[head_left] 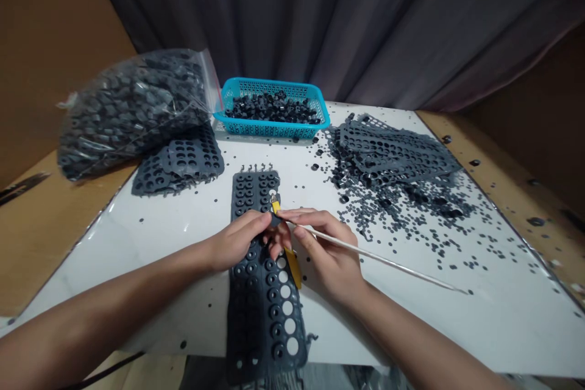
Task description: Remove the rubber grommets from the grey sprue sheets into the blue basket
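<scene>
A dark grey rubber sheet point(265, 283) with rows of moulded ring-shaped parts lies lengthwise under my hands. Several round holes along its right side show the white table through them. My left hand point(240, 239) is closed above the sheet, thumb and finger pinching a small dark rubber piece point(275, 219), partly hidden. My right hand point(331, 250) grips a thin pale rod point(388, 265), its near end meeting the dark piece at my fingertips. A yellow-handled tool point(293, 268) also passes under the right hand's curled fingers; its grip is partly hidden.
A turquoise basket point(274, 129) of small black parts stands at the back. At left, a bulging clear bag point(137, 109) of grey parts rests partly on stacked sheets point(183, 161). Punched sheets point(393, 149) and scattered dark bits point(388, 213) cover the right of the white table point(173, 256).
</scene>
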`<state>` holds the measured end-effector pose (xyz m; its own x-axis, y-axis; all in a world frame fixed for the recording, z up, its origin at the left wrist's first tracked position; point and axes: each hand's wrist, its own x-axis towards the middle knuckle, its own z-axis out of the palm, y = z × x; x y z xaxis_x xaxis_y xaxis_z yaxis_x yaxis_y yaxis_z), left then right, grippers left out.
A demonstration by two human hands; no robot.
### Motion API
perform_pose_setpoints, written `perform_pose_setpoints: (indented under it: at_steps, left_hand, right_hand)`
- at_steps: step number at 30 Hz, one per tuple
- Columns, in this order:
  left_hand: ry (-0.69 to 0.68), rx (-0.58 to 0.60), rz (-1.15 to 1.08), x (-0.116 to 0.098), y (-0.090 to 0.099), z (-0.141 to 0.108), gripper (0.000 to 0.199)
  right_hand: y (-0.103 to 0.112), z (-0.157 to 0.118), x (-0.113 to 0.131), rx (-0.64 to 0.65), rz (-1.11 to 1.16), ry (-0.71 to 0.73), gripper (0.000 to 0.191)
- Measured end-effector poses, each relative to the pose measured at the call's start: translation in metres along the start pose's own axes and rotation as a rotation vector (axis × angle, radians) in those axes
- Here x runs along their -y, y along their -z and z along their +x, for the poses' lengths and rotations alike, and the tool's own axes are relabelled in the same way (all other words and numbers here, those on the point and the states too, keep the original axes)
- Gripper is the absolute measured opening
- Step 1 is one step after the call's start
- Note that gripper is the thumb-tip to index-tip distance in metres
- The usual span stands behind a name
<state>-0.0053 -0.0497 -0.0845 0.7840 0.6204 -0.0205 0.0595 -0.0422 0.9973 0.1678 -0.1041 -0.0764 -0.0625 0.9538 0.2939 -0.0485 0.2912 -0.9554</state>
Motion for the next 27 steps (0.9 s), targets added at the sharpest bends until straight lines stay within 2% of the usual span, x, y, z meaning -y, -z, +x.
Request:
perform_pose_setpoints:
  at_steps: [2,5,10,17,27]
  left_hand:
    - [-0.03,-0.021,0.01,-0.002,0.001,0.0,0.058]
    - [-0.083,-0.117,0.04,-0.005,0.003,0.0,0.047]
    - [-0.09,-0.212,0.247,-0.01,0.002,-0.003,0.028]
    - [-0.107,-0.225,0.3,-0.01,-0.001,-0.001,0.032]
    - [-0.05,-0.3,0.312,-0.012,-0.003,-0.001,0.039]
  right_hand:
    - [0.001,0.0,0.0,-0.008,-0.02,0.017,0.013]
    - [0.002,0.0,-0.001,-0.031,-0.059,0.039,0.014]
    - [0.004,0.0,0.0,-0.046,-0.112,0.039,0.015]
    - [0.003,0.0,0.002,-0.075,-0.113,0.031,0.012]
    - [0.003,0.001,0.004,-0.087,-0.067,0.065,0.014]
